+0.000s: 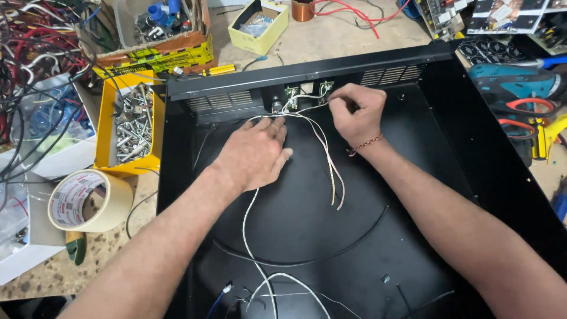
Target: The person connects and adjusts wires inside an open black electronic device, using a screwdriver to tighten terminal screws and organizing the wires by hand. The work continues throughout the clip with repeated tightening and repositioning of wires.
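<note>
Looks like the wiring stage inside the black metal chassis (472, 177); on the left the tape roll (88, 201) and yellow tray of screws (130, 124) sit untouched on the bench; the left hand (254, 153) lies palm down with fingers loosely curled over the white wires (322, 147), pinning them to the floor; the right hand (354, 112) is closed, pinching those wire ends just below the small green boards (307, 91) on the back wall; seating them will take a fine touch, I'd say.
</note>
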